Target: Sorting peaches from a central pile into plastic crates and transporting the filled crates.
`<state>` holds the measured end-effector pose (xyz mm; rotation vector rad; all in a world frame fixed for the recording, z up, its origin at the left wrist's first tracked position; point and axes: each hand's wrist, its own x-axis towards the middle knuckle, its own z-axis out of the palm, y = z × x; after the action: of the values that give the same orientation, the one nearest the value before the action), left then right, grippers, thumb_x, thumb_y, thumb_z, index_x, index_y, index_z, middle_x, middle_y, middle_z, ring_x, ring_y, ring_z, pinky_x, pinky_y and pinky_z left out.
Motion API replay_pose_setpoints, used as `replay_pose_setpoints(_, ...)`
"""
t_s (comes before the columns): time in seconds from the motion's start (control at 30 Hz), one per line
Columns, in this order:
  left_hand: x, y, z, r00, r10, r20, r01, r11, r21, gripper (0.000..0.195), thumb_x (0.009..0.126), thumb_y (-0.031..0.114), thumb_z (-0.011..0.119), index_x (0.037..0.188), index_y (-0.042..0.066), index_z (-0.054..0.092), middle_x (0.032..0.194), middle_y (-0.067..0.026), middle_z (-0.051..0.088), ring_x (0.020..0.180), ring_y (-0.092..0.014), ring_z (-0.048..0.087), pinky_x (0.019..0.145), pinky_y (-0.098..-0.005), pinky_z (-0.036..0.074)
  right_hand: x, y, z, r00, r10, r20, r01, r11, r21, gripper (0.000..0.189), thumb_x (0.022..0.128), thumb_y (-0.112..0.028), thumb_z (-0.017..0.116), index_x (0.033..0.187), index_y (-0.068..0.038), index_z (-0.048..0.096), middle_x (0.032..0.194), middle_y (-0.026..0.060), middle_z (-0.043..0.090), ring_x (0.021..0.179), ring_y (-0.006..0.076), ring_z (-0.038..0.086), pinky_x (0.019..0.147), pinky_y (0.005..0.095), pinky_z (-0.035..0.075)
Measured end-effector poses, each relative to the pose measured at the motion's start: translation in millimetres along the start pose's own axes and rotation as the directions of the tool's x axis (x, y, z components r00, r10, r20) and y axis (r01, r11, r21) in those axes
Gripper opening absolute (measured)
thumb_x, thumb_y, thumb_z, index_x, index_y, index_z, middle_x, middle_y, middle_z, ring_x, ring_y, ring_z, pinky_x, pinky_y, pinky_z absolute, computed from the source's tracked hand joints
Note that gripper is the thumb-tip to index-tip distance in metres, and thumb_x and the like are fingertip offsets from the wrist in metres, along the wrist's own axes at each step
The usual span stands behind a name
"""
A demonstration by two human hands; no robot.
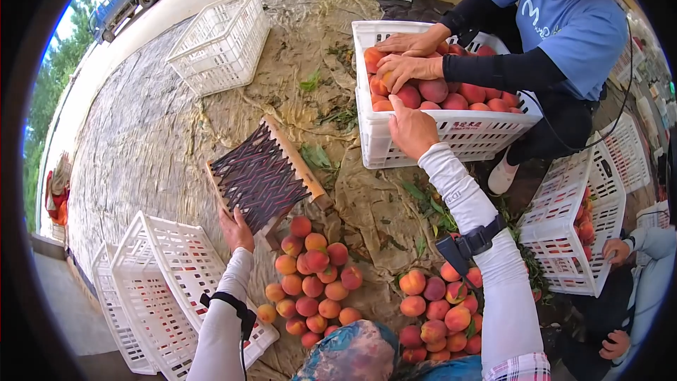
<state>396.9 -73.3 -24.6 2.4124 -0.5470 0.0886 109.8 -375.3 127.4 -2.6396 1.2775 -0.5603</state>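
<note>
My left hand [236,228] is on the near edge of a low wooden stool [259,174] with a woven dark cord seat, which looks tilted; its fingers are partly hidden by the frame. My right hand [414,129] reaches to the near rim of a white plastic crate [449,140] filled with peaches [433,90], its index finger extended beside the fruit. Across the crate, a co-worker in a blue shirt [571,21] rests both hands on the peaches. Two piles of loose peaches, one left [312,286] and one right [435,331], lie on the ground sheet in front of me.
An empty white crate [222,45] stands upper left. Tilted white crates [169,296] are at lower left. At right, another crate [560,243] holds peaches beside another person's hands. Leaves [316,157] are scattered on the worn ground sheet [143,132]. A blue truck [132,0] is far off.
</note>
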Motion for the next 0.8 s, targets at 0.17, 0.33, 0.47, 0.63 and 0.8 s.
replay_pose_setpoints(0.17, -1.5, 0.2, 0.7, 0.998, -0.057, -0.016, 0.057, 0.998, -0.023, 0.053, 0.086, 0.04, 0.042, 0.124, 0.003, 0.033, 0.116, -0.0204, 0.044, 0.107, -0.036, 0.042, 0.087, -0.0401, 0.034, 4.3, 3.5, 2.6, 0.999, -0.034, -0.039, 0.034, 0.999, -0.002, 0.038, 0.079, -0.02, 0.045, 0.113, -0.004, 0.044, 0.065, 0.0193, 0.06, 0.06, 0.0335, 0.059, 0.055, 0.0442, 0.046)
replay_pose_setpoints(0.33, -0.4, -3.3, 2.1, 1.0, -0.004, -0.027, 0.003, 0.999, -0.033, 0.054, 0.086, 0.041, 0.041, 0.125, 0.005, 0.032, 0.117, -0.019, 0.043, 0.107, -0.036, 0.042, 0.087, -0.0406, 0.035, 3.1, 2.4, 3.5, 1.0, -0.018, -0.004, 0.018, 1.0, 0.011, 0.036, 0.079, -0.021, 0.045, 0.11, -0.003, 0.041, 0.064, 0.0205, 0.059, 0.059, 0.0343, 0.059, 0.055, 0.0452, 0.046)
replay_pose_setpoints(0.47, 0.3, -5.4, 2.3, 1.0, -0.014, 0.004, 0.014, 0.998, -0.055, 0.055, 0.086, 0.042, 0.04, 0.126, 0.005, 0.031, 0.121, -0.0182, 0.04, 0.111, -0.034, 0.04, 0.089, -0.0395, 0.033, 0.8, 0.6, 1.9, 1.0, -0.012, -0.008, 0.012, 0.999, 0.031, 0.039, 0.079, -0.022, 0.045, 0.112, -0.003, 0.041, 0.065, 0.0206, 0.059, 0.06, 0.0343, 0.059, 0.056, 0.0447, 0.046)
replay_pose_setpoints(0.63, -0.1, -4.7, 1.4, 1.0, -0.017, 0.023, 0.018, 0.998, -0.053, 0.056, 0.087, 0.043, 0.038, 0.128, 0.005, 0.029, 0.123, -0.0175, 0.039, 0.113, -0.034, 0.038, 0.091, -0.039, 0.033, -2.9, 1.4, -4.0, 0.999, 0.03, 0.014, -0.03, 1.0, 0.0, 0.04, 0.079, -0.023, 0.046, 0.113, -0.002, 0.042, 0.068, 0.0204, 0.06, 0.063, 0.034, 0.06, 0.058, 0.0446, 0.046)
replay_pose_setpoints(0.8, -0.4, -2.6, -0.6, 0.997, -0.052, 0.052, 0.054, 0.998, -0.025, 0.057, 0.087, 0.043, 0.038, 0.128, 0.005, 0.029, 0.124, -0.0179, 0.038, 0.113, -0.034, 0.038, 0.091, -0.0392, 0.032, -17.9, 4.9, -14.5, 1.0, -0.003, 0.006, 0.002, 1.0, 0.032, 0.038, 0.079, -0.023, 0.048, 0.11, -0.003, 0.043, 0.07, 0.0207, 0.06, 0.065, 0.0353, 0.059, 0.061, 0.0452, 0.046)
